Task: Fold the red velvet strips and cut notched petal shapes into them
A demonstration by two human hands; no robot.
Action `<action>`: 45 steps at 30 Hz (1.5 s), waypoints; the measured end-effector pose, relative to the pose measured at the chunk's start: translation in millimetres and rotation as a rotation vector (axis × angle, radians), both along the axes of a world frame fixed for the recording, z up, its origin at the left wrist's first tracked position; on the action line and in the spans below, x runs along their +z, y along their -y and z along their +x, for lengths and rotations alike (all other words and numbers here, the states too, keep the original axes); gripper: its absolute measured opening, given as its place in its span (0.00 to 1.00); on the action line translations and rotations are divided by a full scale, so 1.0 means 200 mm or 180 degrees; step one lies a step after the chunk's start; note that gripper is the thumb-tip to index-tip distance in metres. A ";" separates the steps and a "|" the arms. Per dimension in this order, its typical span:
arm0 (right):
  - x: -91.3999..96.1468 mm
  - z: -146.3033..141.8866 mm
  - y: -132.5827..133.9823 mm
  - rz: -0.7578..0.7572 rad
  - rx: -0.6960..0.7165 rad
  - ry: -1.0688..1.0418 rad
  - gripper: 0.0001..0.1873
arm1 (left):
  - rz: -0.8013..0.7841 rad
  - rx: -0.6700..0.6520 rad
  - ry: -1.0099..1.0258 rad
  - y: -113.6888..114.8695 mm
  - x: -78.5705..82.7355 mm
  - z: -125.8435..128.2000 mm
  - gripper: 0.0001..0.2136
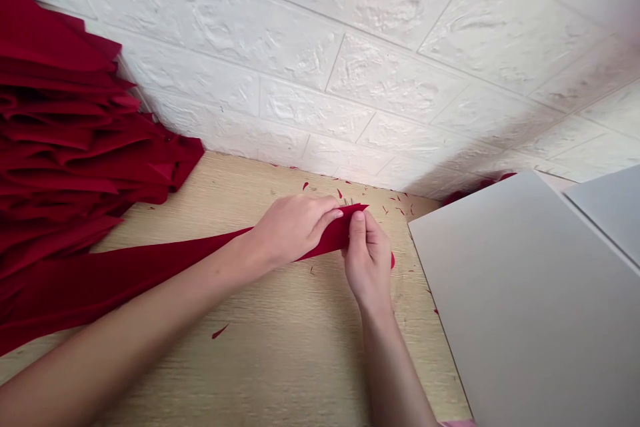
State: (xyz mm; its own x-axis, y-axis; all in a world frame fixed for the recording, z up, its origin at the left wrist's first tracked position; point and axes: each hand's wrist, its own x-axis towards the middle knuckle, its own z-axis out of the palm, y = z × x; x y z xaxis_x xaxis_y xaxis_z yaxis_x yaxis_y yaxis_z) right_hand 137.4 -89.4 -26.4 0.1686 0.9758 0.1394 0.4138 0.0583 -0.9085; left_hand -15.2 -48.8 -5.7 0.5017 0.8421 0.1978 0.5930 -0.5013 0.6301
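Note:
A long strip of dark red fabric (pixel 165 271) runs from the left across the table to both my hands. My left hand (pixel 299 227) grips it from above near its end, thumb pressed along the top. At the pointed tip, my right hand (pixel 369 260) pinches the cloth between thumb and curled fingers. A small rounded red edge (pixel 393 259) shows beside my right hand; what it belongs to is hidden. The strip's underside and the fingers beneath it are out of sight.
A big heap of folded red fabric (pixel 75 120) fills the left side against a white brick-patterned wall (pixel 310 53). Small red scraps (pixel 219 331) lie scattered over the pale wooden table (pixel 280 360). A grey-white panel (pixel 530 307) stands at the right.

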 end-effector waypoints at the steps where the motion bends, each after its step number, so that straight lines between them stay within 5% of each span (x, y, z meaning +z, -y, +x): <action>1: 0.00 0.00 0.00 -0.0040 -0.0017 -0.0201 0.23 | -0.0043 -0.0024 0.0043 0.00 0.00 0.00 0.18; 6: -0.01 0.04 -0.03 -0.0131 -0.0130 -0.1015 0.20 | -0.0191 -0.0132 0.0146 -0.01 -0.01 -0.01 0.18; 28: -0.01 0.04 -0.07 -0.0478 -0.0099 -0.2518 0.12 | -0.0186 -0.0041 0.0037 0.00 0.00 0.00 0.17; 45: -0.06 0.04 -0.06 -0.0070 0.0129 -0.1974 0.11 | 0.0073 0.0043 -0.0048 0.00 -0.01 0.01 0.16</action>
